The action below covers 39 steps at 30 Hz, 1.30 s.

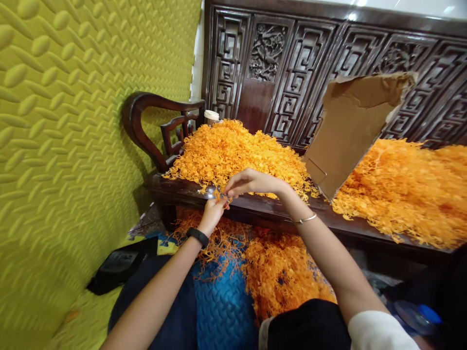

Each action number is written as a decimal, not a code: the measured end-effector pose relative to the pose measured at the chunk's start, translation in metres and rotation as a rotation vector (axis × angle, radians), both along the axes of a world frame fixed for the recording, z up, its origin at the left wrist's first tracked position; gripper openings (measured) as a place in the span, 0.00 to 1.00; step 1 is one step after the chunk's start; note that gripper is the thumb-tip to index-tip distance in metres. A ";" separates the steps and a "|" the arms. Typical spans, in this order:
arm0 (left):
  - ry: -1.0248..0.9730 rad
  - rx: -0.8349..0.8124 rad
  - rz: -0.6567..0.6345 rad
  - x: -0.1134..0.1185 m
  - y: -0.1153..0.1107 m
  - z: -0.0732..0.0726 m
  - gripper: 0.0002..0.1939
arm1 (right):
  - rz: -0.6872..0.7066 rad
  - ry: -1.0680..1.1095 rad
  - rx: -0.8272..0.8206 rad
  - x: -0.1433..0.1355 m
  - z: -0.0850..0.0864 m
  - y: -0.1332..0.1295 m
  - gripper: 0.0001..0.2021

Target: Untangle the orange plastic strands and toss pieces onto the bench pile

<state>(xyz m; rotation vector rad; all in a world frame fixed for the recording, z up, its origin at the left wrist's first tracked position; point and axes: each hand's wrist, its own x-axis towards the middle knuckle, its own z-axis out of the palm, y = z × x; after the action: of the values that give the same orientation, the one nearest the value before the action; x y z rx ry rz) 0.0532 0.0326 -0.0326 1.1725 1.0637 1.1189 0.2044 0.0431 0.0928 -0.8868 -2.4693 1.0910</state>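
My L hand (214, 212) is holding the small orange curly strand (218, 195) w/ thumb and fingers closing on its lower side. My R hand (253, 181) is reaching over from the R side, its fingers half bending and the tips meeting the strand; if they are really gripping, I cannot tell. So the strand is lying b/w both hands' fingertips, approx. straight ahead of the L one and to the L of the other. Its long axis is not showing clearly, b/c it is curling. Just behind, the orange pile (237, 155) is covering the wooden bench (262, 209).
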 end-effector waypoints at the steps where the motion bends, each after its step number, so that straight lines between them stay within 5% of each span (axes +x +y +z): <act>1: -0.017 -0.011 -0.005 0.001 -0.001 0.002 0.18 | -0.010 -0.050 0.089 -0.006 -0.005 0.001 0.08; 5: -0.059 -0.052 -0.037 0.001 -0.006 0.007 0.17 | -0.157 -0.158 0.465 -0.019 -0.030 0.010 0.13; 9: -0.079 -0.084 -0.063 -0.001 -0.008 0.009 0.16 | -0.131 -0.220 0.574 -0.020 -0.045 0.014 0.14; 23: -0.104 -0.093 -0.098 -0.007 -0.009 0.012 0.15 | -0.048 -0.432 1.078 -0.025 -0.053 0.012 0.09; 34: -0.100 -0.081 -0.112 -0.010 -0.006 0.006 0.15 | -0.069 -0.426 0.963 -0.023 -0.060 0.016 0.09; 39: -0.109 -0.048 -0.138 -0.011 -0.005 0.008 0.18 | -0.135 -0.093 0.671 -0.014 -0.055 0.022 0.06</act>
<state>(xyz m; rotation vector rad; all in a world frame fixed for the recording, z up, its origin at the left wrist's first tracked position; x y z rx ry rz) 0.0418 0.0272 -0.0250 1.1167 0.9076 1.0323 0.1906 0.0652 0.0377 -0.8687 -2.5329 0.1400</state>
